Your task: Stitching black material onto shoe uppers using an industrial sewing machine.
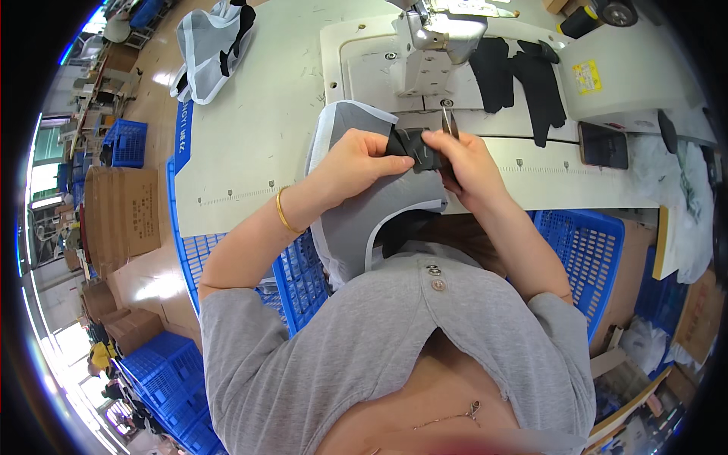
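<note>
My left hand (355,163) pinches the edge of a small black fabric piece (417,148) between thumb and fingers. The same black piece is gripped from the other side by my right hand (476,168), which also keeps a pair of small scissors (449,120) in its palm, metal blades pointing away from me. Below the black piece hangs a grey fabric panel (345,201) with white edging, draped over the table's front edge and partly onto my lap. Just beyond my hands stands the sewing machine head (436,45).
Black fabric pieces (493,74) lie right of the machine, with a phone (604,145) nearer the table's right end. A grey-white sewn piece (208,57) rests at the far left corner. Blue baskets (584,258) stand below the table; cardboard boxes (121,216) are on the left floor.
</note>
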`<state>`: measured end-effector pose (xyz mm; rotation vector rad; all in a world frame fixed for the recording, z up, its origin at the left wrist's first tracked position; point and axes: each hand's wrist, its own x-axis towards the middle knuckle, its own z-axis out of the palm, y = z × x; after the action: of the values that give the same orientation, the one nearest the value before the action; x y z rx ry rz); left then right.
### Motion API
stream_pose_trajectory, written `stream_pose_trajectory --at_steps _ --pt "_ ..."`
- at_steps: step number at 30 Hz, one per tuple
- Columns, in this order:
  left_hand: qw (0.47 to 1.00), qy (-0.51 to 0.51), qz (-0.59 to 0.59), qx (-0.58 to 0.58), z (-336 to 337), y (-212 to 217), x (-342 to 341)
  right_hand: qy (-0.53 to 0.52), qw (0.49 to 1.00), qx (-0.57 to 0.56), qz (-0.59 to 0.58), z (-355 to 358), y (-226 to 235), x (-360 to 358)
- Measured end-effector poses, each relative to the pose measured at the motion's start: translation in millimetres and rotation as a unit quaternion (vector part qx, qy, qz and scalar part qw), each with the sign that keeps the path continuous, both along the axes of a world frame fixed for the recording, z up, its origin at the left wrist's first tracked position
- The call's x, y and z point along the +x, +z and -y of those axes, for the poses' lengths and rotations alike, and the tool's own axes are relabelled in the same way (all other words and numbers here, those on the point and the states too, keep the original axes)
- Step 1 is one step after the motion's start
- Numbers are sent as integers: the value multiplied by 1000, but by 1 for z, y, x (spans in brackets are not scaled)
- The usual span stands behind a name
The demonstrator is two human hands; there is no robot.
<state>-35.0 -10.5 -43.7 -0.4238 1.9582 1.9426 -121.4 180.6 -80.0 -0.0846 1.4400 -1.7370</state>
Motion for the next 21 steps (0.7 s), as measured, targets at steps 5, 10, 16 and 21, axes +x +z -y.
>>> stream_pose_trajectory --at_steps 5,10,16,21 --pt "997 52 9 56 2 -8 4 29 994 -88 61 -11 17 -3" --pt "986 119 36 107 -9 1 1 48 998 -13 -49 -7 25 19" --pt "977 138 56 151 -8 7 -3 9 998 -51 24 -3 27 16" --pt "991 87 -89 -46 -10 2 1 59 997 13 -58 -2 31 23"
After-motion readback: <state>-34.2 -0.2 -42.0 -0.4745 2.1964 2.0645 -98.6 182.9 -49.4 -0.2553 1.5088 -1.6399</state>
